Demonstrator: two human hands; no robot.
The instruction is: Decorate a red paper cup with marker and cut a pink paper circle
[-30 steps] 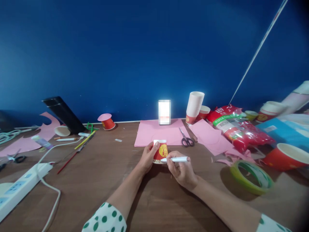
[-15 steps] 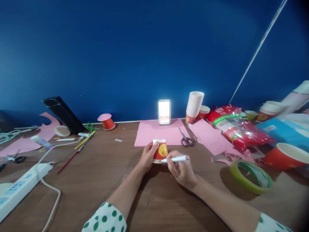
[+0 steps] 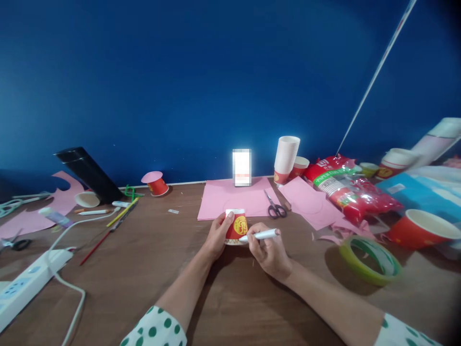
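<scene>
– Busy with what?
– With a red cup, seemingly wider end down, gold emblem in view. Held over the middle of the table, straight ahead of the wearer.
– Resting on the wood or lifted?
– Can't tell.
– Gripped how?
– Clasped in the left hand, by a thumb on the near side and by fingers mostly hidden behind.
– And in the right hand?
– A white marker, pinched between thumb and fingers. Pointed at the cup's lower right, close to the zigzag band. Touching or just short of it, hard to say.
– Just beyond?
– Pink sheets, flat. At their back edge, a bright pixelated panel, upright. At the right-hand corner, scissors.
– Farther right?
– More pink paper, then scraps. Behind, a tall cup stack, leaning. Next, a glossy red bag. Nearer the front, a tape roll. Beside a blue pack, a larger-looking cup, mouth in view.
– And leftward?
– Near the blue wall, a cup under a pink disc. Past that, a yellow stick and a red stick, lying slantwise. Then a black flask, tilted. Nearer, a power strip, crossed by a white cable.
</scene>
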